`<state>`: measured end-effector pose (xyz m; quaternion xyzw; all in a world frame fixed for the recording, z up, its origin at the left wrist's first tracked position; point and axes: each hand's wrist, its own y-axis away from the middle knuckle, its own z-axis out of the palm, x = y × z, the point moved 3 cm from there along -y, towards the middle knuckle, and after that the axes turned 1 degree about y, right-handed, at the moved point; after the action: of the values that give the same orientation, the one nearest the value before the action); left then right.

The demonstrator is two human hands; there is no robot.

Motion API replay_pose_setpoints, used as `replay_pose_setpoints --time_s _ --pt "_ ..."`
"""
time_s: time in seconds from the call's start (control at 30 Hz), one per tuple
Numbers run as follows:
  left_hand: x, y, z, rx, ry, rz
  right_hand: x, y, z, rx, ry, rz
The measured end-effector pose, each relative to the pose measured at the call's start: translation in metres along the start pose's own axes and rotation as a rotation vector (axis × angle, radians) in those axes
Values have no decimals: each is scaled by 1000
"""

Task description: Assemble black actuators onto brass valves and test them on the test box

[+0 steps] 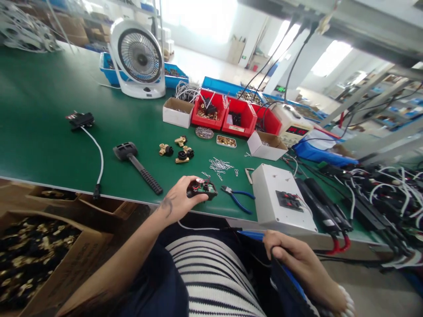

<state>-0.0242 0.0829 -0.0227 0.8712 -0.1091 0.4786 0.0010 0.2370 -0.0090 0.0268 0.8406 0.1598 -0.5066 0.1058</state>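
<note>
My left hand (183, 193) is closed round a small black plastic housing (202, 188) with a green circuit board and thin wires inside, held at the bench's front edge. A white cable runs below it across my lap. My right hand (291, 255) grips the edge of a dark blue jacket (287, 286) beside my body. Just right of the housing lie blue-handled cutting pliers (239, 198). Behind it are a pile of metal clips (220, 165) and several brass fittings with black caps (183, 155). A black mallet (138, 167) lies to the left.
Red bins (209, 110) with parts, white boxes (177, 112) and a white fan (140, 59) line the back. At right stand a white metal box (280, 198), black handles (319, 211) and heaped cables (390, 193). A carton of fittings (72, 264) sits low left.
</note>
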Motion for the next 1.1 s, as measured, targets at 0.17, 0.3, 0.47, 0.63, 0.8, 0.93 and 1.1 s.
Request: replay_pose_setpoints --time_s 0.17,0.3,0.47,0.63,0.8,0.93,1.1 --pt "-25 -21 -4 2 -122 42 -14 0 3 47 -142 -35" --pt "-26 -50 -23 149 -213 20 -35 -6 -6 198 -269 -165" --pt "-31 -95 -28 211 -256 -50 -35 -40 21 -67 -267 -203" --pt "-26 -81 -27 213 -144 30 -2 -67 80 42 -727 -78" --pt "20 -17 -38 7 90 268 2 -70 107 -172 -1198 231" --pt "59 20 -39 -234 188 580 -10 -67 103 -359 -1393 239" --pt "72 28 -36 -200 132 673 -8 -61 97 -226 -1413 162"
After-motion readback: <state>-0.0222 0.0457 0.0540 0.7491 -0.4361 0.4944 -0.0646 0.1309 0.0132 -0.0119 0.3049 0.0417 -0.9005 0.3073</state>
